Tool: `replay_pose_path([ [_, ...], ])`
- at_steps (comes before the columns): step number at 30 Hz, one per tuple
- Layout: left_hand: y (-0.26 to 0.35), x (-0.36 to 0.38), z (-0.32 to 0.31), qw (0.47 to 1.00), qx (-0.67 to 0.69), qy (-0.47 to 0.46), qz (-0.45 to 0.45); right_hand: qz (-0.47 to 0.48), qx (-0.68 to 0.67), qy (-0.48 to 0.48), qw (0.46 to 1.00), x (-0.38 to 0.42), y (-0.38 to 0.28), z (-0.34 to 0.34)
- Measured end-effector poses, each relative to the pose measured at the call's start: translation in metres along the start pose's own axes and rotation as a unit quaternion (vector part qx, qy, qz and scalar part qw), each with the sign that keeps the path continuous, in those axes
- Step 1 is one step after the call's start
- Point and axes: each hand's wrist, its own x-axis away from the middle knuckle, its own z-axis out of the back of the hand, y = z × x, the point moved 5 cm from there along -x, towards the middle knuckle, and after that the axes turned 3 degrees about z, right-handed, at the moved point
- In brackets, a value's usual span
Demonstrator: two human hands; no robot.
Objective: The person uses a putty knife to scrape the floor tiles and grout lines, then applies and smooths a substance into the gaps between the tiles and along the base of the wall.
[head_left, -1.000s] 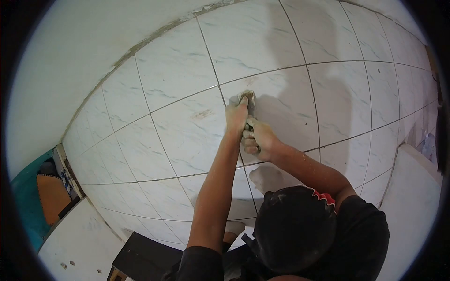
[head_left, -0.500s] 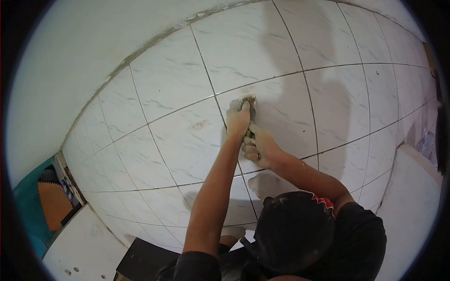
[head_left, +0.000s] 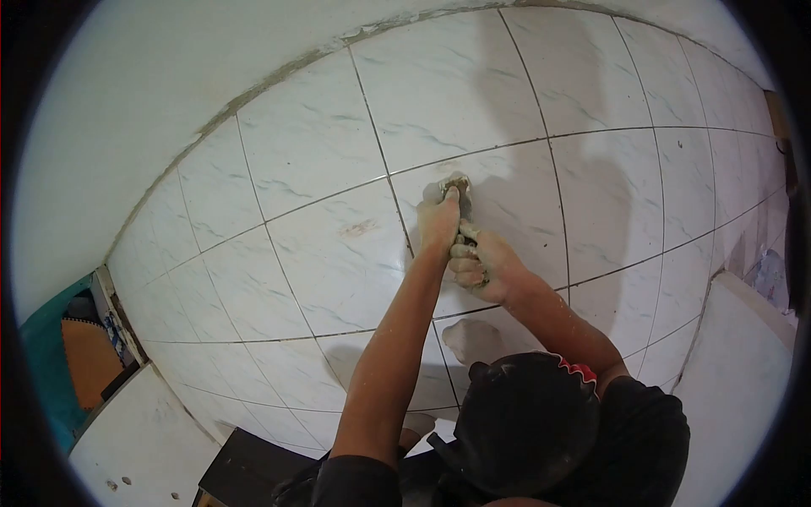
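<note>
My left hand [head_left: 438, 221] is closed over the front of a scraper [head_left: 457, 183], with its thumb laid along the flat part. The scraper is small, brownish and crusted with pale residue at its front edge, which lies on the white tiles [head_left: 296, 182]. Just behind, my right hand [head_left: 490, 264] is wrapped round the handle end. Pale dust coats the fingers of both hands. Most of the handle is hidden by them. A faint brown smear [head_left: 361, 228] marks the tile to the left.
A rough grey seam [head_left: 279, 76] runs between the tiles and a white wall [head_left: 152, 93]. Close below my hands are a pale rounded shape [head_left: 473, 340] and a rounded black form with red trim [head_left: 532, 422]. A dark board [head_left: 249, 469] stands at lower left.
Both hands and the scraper have shifted slightly right and down in the view, still together. The grip looks the same, and the tile lines have moved slightly too.
</note>
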Motion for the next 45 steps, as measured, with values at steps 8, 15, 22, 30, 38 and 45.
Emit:
replay_pose_path([
  [8, 0.007, -0.014, -0.015, 0.999, 0.001, -0.006, -0.032, 0.015, -0.019, -0.008, 1.000, -0.001, -0.015, 0.004],
  [15, 0.015, -0.029, -0.023, 0.994, -0.007, 0.036, -0.106, 0.021, -0.046, -0.022, 0.998, -0.004, -0.036, -0.005],
  [22, 0.002, -0.020, -0.022, 0.998, 0.007, 0.001, -0.059, -0.009, -0.041, -0.056, 0.998, -0.004, -0.018, 0.012],
  [30, -0.003, 0.002, -0.013, 0.997, 0.076, -0.017, -0.012, 0.012, -0.005, -0.006, 1.000, 0.004, -0.010, 0.007],
  [38, -0.006, -0.025, -0.010, 0.998, 0.055, 0.018, -0.033, -0.010, -0.024, -0.025, 0.999, -0.004, -0.014, -0.001],
  [45, -0.009, -0.028, -0.010, 0.997, 0.078, -0.007, -0.001, -0.017, -0.019, -0.046, 0.999, -0.012, -0.023, -0.005],
])
